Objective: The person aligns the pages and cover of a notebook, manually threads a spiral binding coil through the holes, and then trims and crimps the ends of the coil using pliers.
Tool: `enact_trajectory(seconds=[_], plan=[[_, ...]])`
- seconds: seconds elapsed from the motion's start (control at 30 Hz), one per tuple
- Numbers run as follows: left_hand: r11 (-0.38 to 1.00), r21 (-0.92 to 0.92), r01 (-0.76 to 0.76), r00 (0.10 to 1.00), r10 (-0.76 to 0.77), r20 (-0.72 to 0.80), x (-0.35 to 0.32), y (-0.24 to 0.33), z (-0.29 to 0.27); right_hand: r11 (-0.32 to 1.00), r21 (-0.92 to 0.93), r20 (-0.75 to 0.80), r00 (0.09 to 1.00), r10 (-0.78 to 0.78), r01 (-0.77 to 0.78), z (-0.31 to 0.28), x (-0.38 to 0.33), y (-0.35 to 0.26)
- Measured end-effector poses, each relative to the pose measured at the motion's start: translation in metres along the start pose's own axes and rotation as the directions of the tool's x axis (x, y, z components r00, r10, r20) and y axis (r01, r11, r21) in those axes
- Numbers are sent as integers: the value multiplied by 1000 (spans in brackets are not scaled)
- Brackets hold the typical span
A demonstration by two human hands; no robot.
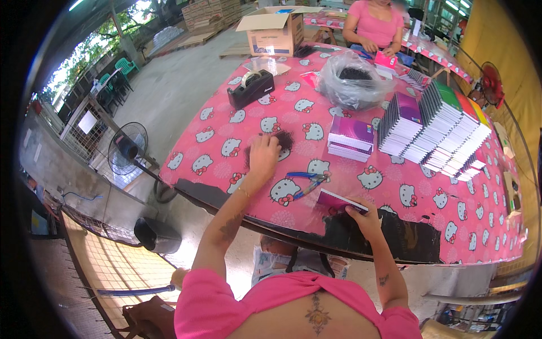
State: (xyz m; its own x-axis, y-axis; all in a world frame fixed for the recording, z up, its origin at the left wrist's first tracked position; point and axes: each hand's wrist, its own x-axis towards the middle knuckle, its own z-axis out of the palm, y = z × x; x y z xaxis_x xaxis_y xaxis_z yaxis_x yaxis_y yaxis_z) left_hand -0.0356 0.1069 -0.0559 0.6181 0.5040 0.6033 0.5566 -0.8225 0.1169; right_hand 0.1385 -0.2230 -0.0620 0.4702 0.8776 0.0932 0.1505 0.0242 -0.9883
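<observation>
Here, booklet (334, 199) — pink tablecloth (305, 155), concrete-looking floor (186, 73).

Daylight is pouring in at the upper left, where the trees (79, 53) are washing out nearly to white; fluorescent tubes (451, 5) are glowing at the upper right. The pink worktop (220, 116) is receiving bright, fairly even light, with shadows falling softly. Pale glare is glinting on the clear plastic bag (333, 85). The left hand (264, 151) and right hand (364, 214) are appearing reasonably clear, distant cartons (212, 17) softer. Fisheye distortion is bowing straight edges toward a black, circular rim.
</observation>
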Motion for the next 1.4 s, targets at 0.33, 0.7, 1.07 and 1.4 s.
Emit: enact_trajectory(seconds=[0.33, 0.7, 1.07, 1.4], plan=[[997, 55, -62, 995, 66, -81, -17, 17, 0, 1000, -6, 30, 999, -10, 10, 3, -5, -6], [985, 110, -130, 985, 141, -98, -25, 16, -9, 1000, -21, 27, 1000, -12, 12, 6, -6, -1], [951, -309, -23, 963, 105, 249, -50, 89, -52, 999, 23, 30, 999, 29, -30, 8, -14, -8], [925, -12, 380, 924, -380, -45, -14, -5, -73, 998, 53, -67, 997, 45, -41, -12, -40, -15]])
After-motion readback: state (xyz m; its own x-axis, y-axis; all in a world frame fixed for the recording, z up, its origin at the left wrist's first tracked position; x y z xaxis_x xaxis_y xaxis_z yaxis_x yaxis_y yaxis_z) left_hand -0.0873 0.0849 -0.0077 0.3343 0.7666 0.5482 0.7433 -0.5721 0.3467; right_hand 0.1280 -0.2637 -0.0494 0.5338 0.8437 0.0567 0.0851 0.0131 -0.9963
